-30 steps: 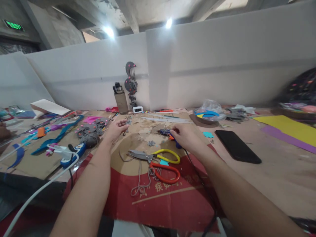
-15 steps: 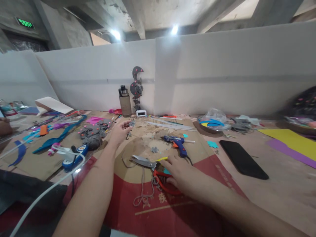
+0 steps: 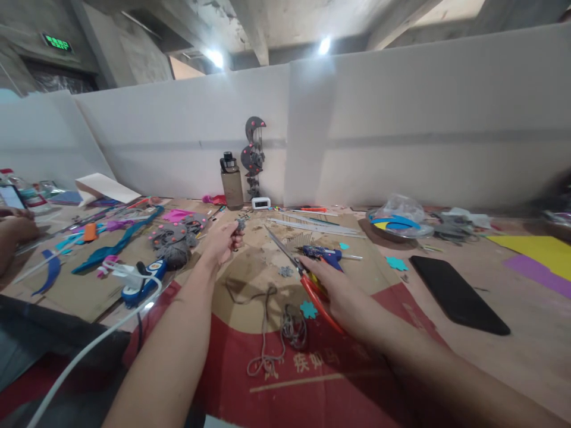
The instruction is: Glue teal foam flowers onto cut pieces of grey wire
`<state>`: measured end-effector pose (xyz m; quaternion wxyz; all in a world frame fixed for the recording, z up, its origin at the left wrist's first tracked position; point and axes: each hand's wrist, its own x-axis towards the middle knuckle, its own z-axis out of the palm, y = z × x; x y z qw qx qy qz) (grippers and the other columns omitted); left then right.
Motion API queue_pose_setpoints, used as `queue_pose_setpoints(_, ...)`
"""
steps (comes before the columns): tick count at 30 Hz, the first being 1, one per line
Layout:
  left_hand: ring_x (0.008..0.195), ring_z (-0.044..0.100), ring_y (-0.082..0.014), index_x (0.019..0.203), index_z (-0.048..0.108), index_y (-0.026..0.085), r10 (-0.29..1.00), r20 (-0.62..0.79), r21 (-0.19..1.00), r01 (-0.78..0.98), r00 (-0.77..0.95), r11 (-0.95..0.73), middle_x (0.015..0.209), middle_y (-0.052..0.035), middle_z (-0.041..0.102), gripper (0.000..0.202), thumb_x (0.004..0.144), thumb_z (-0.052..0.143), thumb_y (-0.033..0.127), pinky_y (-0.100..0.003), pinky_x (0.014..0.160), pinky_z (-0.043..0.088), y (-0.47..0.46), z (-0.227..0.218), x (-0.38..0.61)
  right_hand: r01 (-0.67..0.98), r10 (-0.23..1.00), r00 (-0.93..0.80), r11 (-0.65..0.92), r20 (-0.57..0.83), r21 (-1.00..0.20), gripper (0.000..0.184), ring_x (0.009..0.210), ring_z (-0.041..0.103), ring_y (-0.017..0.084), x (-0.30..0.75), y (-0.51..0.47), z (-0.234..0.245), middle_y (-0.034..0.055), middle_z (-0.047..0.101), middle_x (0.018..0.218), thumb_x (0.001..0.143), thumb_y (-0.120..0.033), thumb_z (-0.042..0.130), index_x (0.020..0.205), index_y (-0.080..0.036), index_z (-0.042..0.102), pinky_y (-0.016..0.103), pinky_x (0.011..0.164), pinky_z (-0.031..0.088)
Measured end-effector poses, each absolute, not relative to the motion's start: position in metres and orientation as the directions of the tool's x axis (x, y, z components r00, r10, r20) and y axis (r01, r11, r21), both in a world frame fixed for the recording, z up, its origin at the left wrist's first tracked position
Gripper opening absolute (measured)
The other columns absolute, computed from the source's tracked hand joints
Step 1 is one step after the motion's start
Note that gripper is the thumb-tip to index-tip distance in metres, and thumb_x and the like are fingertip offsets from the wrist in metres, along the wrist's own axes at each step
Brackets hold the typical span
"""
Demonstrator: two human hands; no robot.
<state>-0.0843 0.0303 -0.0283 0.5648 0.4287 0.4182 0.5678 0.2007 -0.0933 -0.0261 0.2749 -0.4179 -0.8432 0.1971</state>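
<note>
My right hand (image 3: 334,288) grips a pair of scissors (image 3: 285,248) by the red and yellow handles, the blades pointing up and left over the cardboard. My left hand (image 3: 222,245) is closed around a small grey cut-out piece (image 3: 241,224) that shows at its fingertips. Between the hands lies another small grey flower-shaped piece (image 3: 286,271). Below them, a loose bundle of grey yarn (image 3: 294,328) rests on the red part of the cardboard, with a teal flower-shaped piece (image 3: 308,310) beside it. A blue glue gun (image 3: 329,255) lies just beyond my right hand.
A black phone (image 3: 457,294) lies at right, near a plastic-covered bowl (image 3: 397,224). A bottle (image 3: 232,187) stands at the back beside a hanging grey decoration (image 3: 253,157). At left are a blue power strip (image 3: 145,284), a white cable (image 3: 96,336) and another person's hand (image 3: 18,229).
My right hand has lifted the scissors off the cardboard and turned their blades upward. My left fingers have closed around the grey piece. The view has shifted slightly.
</note>
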Motion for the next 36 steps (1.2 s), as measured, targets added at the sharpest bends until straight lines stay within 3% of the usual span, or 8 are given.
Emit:
queue_pose_setpoints(5,0.053,0.053,-0.0069,0.081,0.054,0.014,0.992,0.124,0.984,-0.125,-0.009,-0.124,0.074,-0.0027,0.063,0.030,0.071,0.069,0.038,-0.020,0.050,0.043,0.030,-0.031,-0.081,0.643,0.858,-0.425,0.510,0.288,-0.571,0.068,0.122,0.046,0.024,0.197,-0.080,-0.020,0.0144,0.045,0.135,0.078,-0.013,0.045,0.143,-0.020,0.026,0.041,0.101,0.037)
queue_pose_setpoints(12,0.054,0.051,-0.0070,0.086,0.056,0.015,0.970,0.242,0.967,-0.095,0.036,-0.238,0.074,-0.0011,0.062,0.034,0.068,0.072,0.039,-0.021,0.052,0.041,0.028,-0.026,-0.078,0.702,0.850,-0.389,0.523,0.355,-0.484,0.046,0.110,0.051,0.024,0.183,-0.052,-0.006,0.0140,0.055,0.120,0.082,-0.025,0.050,0.127,-0.015,0.046,0.035,0.095,0.039)
queue_pose_setpoints(18,0.051,0.048,-0.0071,0.079,0.057,0.014,0.974,0.188,0.980,-0.085,0.128,-0.178,0.060,0.0015,0.055,0.030,0.071,0.070,0.040,-0.020,0.049,0.035,0.025,-0.024,-0.077,0.737,0.859,-0.370,0.503,0.354,-0.452,0.037,0.095,0.053,0.021,0.165,-0.035,-0.007,0.0120,0.056,0.107,0.085,-0.035,0.048,0.117,-0.016,0.050,0.032,0.084,0.042)
queue_pose_setpoints(25,0.048,0.048,-0.0075,0.075,0.054,0.016,0.981,0.152,0.987,-0.074,0.119,-0.144,0.057,0.0007,0.056,0.024,0.073,0.067,0.035,-0.019,0.045,0.032,0.022,-0.021,-0.073,0.774,0.851,-0.393,0.510,0.347,-0.375,0.043,0.101,0.051,0.024,0.148,-0.024,-0.006,0.0136,0.053,0.108,0.085,-0.044,0.048,0.119,-0.017,0.048,0.034,0.086,0.041)
queue_pose_setpoints(36,0.061,0.058,-0.0110,0.084,0.060,0.013,0.967,0.171,0.980,-0.135,0.188,-0.147,0.068,-0.0012,0.062,0.039,0.060,0.079,0.037,-0.025,0.062,0.048,0.018,-0.019,-0.068,0.824,0.869,-0.375,0.472,0.322,-0.314,0.046,0.102,0.051,0.025,0.138,-0.021,-0.007,0.0146,0.052,0.109,0.085,-0.050,0.046,0.118,-0.018,0.048,0.036,0.086,0.040)
